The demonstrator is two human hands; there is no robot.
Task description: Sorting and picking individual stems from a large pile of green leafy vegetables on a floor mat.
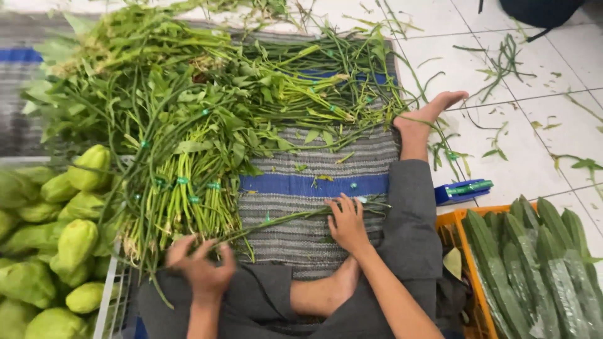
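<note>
A big heap of leafy green stalks (188,107) lies across a grey striped mat (314,157) with a blue band. Several bunches are tied with green bands. My left hand (201,267) is blurred at the root ends of the near bunch, fingers curled; I cannot tell what it grips. My right hand (347,223) rests on the mat, fingers pressing on a few loose stalks (282,218) that run left toward the bunch. My legs in grey trousers (408,232) are folded under me, one bare foot (427,116) at the mat's right edge.
A white crate (110,295) of pale green chayote (75,242) stands at the left. An orange crate (461,251) of long ridged gourds (540,263) stands at the right. A blue holder with green tape (463,190) lies on the white tiled floor (534,125), with scattered stalk scraps.
</note>
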